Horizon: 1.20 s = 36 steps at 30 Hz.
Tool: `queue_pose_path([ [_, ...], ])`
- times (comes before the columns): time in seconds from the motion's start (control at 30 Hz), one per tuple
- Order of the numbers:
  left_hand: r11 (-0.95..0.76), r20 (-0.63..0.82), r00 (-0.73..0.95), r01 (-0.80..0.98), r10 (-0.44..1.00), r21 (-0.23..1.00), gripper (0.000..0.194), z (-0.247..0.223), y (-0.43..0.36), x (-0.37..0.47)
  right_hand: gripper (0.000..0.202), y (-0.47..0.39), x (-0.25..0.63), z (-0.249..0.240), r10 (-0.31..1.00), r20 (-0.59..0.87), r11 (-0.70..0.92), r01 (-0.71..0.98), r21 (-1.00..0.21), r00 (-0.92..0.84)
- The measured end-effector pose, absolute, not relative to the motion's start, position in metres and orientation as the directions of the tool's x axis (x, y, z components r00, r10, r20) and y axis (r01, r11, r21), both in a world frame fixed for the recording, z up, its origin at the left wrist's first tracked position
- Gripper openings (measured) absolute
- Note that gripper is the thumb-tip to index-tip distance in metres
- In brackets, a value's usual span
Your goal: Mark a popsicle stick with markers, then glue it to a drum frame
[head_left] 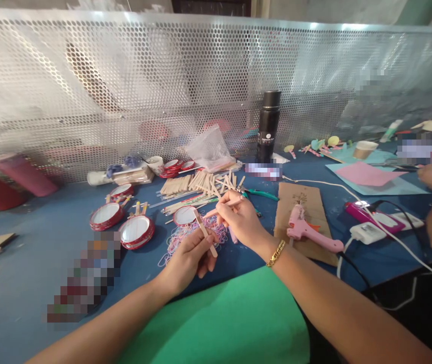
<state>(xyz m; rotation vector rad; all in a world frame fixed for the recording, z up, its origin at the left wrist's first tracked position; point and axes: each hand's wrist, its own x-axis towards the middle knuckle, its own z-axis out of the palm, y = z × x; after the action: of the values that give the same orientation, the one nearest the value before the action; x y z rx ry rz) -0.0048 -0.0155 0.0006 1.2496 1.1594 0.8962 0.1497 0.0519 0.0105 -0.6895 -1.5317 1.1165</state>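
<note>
Evidently, left hand [190, 257], grip around wooden stick [201, 226], right hand [242, 220], grip around pinkish stick [211, 213]

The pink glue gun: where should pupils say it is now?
In the head view, the pink glue gun lies right of centre on the brown cardboard, right of the right hand, its handle reaching past the cardboard's edge.

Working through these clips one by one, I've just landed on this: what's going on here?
A person is working at a blue table with both hands. The left hand holds a flat wooden stick; the right hand pinches what looks like a second stick close by. A tangle of pastel strands lies beneath them. Red-rimmed discs sit to the left, and a pink glue gun rests on cardboard to the right.
</note>
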Motion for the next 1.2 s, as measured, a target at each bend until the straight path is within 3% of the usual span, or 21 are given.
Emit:
queue_pose_path([
  [1.2, 0.163, -0.169, 0.212, 0.044, 0.963, 0.986, 0.036, -0.002, -0.014, -0.007, 0.02, 0.0551, 0.1478, 0.0065, 0.852, 0.434, 0.418, -0.117, -0.901, -0.292],
])
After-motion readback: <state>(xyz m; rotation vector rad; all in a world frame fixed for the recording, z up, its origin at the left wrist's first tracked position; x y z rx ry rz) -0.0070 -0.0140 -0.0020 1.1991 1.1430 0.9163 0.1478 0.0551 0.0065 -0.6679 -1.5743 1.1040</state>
